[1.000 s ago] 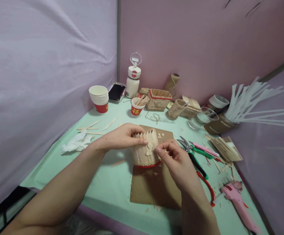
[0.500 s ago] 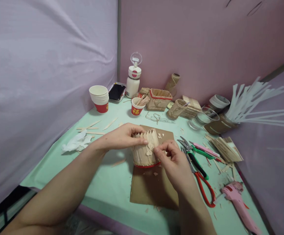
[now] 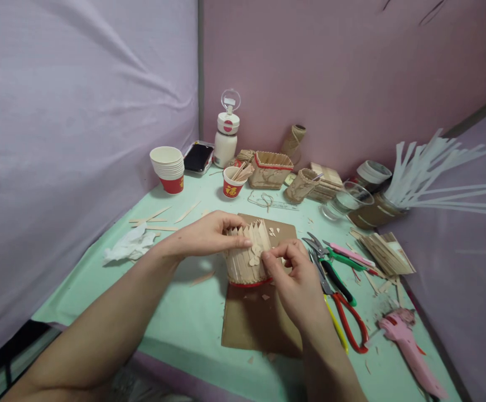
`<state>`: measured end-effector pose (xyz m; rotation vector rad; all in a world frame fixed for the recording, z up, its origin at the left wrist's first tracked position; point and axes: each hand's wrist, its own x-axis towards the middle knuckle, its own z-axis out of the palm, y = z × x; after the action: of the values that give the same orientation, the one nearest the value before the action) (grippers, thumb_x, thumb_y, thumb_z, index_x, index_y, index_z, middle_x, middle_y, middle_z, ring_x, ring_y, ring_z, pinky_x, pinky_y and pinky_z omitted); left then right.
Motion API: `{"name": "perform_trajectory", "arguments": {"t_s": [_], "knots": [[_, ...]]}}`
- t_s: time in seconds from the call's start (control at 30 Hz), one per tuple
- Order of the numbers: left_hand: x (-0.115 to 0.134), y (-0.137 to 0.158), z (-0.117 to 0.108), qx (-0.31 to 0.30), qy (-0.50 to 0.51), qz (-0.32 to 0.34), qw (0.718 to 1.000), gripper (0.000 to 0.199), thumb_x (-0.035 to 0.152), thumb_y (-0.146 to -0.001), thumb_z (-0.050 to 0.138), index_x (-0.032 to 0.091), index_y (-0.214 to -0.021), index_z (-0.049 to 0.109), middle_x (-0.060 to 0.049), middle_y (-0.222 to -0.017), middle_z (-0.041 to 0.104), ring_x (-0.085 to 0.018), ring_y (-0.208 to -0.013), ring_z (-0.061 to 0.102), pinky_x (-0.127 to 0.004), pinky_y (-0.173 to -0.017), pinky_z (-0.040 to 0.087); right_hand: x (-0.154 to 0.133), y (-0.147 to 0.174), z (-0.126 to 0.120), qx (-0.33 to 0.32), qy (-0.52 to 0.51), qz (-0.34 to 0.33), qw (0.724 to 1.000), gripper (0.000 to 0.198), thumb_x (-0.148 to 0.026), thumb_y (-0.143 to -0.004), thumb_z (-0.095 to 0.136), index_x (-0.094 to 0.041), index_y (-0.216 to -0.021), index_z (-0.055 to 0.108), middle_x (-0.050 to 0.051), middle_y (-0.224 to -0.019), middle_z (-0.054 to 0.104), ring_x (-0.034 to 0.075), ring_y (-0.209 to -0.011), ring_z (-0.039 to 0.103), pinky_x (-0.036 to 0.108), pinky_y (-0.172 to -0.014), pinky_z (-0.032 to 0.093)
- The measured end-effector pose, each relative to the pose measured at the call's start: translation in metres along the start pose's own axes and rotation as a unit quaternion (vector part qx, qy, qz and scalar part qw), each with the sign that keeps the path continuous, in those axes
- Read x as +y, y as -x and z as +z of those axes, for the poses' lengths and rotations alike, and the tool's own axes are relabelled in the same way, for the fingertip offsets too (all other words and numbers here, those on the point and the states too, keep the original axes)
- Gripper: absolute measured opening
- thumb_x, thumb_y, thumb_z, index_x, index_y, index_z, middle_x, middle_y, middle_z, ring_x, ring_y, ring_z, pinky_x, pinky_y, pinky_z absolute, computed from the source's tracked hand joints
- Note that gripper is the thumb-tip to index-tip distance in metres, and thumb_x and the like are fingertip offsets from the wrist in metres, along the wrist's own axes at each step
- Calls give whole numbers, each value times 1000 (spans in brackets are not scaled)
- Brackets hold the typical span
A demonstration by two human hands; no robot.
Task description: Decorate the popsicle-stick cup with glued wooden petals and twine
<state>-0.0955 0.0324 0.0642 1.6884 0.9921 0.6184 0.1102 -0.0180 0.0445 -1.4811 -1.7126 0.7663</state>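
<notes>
A round basket made of pale wooden sticks [image 3: 243, 267], with a pointed upper edge and a red band at its base, stands over a brown board [image 3: 259, 324]. My left hand [image 3: 220, 233] is closed on its upper left rim, thumb lying on the front. Small petal-like wood pieces [image 3: 256, 255] sit on the basket's front. My right hand [image 3: 295, 273] has its thumb and forefinger pinched against the right side of those pieces. Whatever is between these fingertips is hidden or too small to name.
On the right lie green-handled pruning shears [image 3: 330, 262], red-handled pliers [image 3: 351, 324] and a pink glue gun [image 3: 410, 349]. Paper cups [image 3: 168, 167], a white bottle [image 3: 226, 145] and a red-trimmed box [image 3: 271, 170] stand at the back. Crumpled tissue [image 3: 129, 245] lies left.
The view has shifted slightly. My right hand has moved a little, and a yellow handle now shows beside the red one. Both hands stay at the basket.
</notes>
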Motion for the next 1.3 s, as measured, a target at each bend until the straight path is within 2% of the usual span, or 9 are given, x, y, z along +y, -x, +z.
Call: {"name": "perform_trajectory", "arguments": {"t_s": [0.23, 0.33, 0.47, 0.57, 0.67, 0.83, 1.07, 1.3], "knots": [[2, 0, 0, 1, -2, -4, 1000, 26, 41, -78, 66, 15, -77, 63, 4, -72, 54, -11, -67, 44, -22, -61, 35, 3, 0, 4, 28, 23, -27, 999, 20, -32, -86, 57, -24, -71, 47, 0, -84, 52, 19, -84, 48, 34, -76, 35], [3, 0, 0, 1, -4, -11, 1000, 27, 42, -78, 66, 15, -77, 63, 4, -72, 54, -11, -67, 44, -22, -61, 35, 3, 1, 3, 56, -32, -26, 998, 19, -34, -86, 60, -24, -75, 47, 0, -83, 51, 18, -82, 48, 33, -75, 37], [3, 0, 0, 3, -2, -16, 1000, 27, 42, -78, 66, 15, -76, 62, 4, -71, 52, -11, -66, 43, -22, -59, 34, 2, 2, -3, 138, -122, -56, 981, 16, -35, -87, 61, -24, -82, 49, 0, -85, 50, 18, -83, 49, 32, -77, 40], [2, 0, 0, 4, -4, -16, 1000, 27, 42, -79, 65, 15, -76, 62, 4, -70, 51, -11, -66, 43, -22, -59, 34, 6, 1, -5, 108, -117, -44, 986, 14, -34, -84, 63, -23, -88, 54, 1, -90, 55, 19, -88, 52, 34, -82, 40], [1, -1, 0, 3, -19, -10, 1000, 27, 42, -79, 66, 16, -77, 62, 4, -70, 50, -12, -67, 43, -22, -59, 34, 12, -2, -1, 67, -128, -18, 989, 21, -33, -81, 66, -24, -97, 55, 3, -100, 57, 20, -98, 54, 36, -88, 41], [2, 0, 2, 9, -24, -18, 1000, 32, 47, -79, 64, 16, -78, 62, 3, -72, 52, -13, -69, 45, -22, -60, 35, 18, -4, 6, 53, -150, 16, 987, 28, -36, -79, 66, -25, -102, 54, 4, -109, 58, 22, -107, 54, 38, -92, 42], [3, 0, 3, 7, -16, -26, 1000, 33, 48, -78, 65, 15, -78, 61, 2, -71, 51, -13, -69, 45, -22, -59, 34, 19, -2, 11, 45, -174, 28, 983, 31, -37, -79, 66, -24, -104, 54, 4, -109, 60, 22, -105, 56, 37, -89, 45], [3, 0, 3, 12, -4, -21, 1000, 30, 44, -79, 65, 15, -78, 61, 3, -71, 51, -12, -67, 44, -22, -59, 35, 18, 1, 19, 78, -146, 8, 986, 26, -32, -82, 63, -24, -104, 52, 3, -109, 55, 20, -107, 52, 38, -97, 39]]}}
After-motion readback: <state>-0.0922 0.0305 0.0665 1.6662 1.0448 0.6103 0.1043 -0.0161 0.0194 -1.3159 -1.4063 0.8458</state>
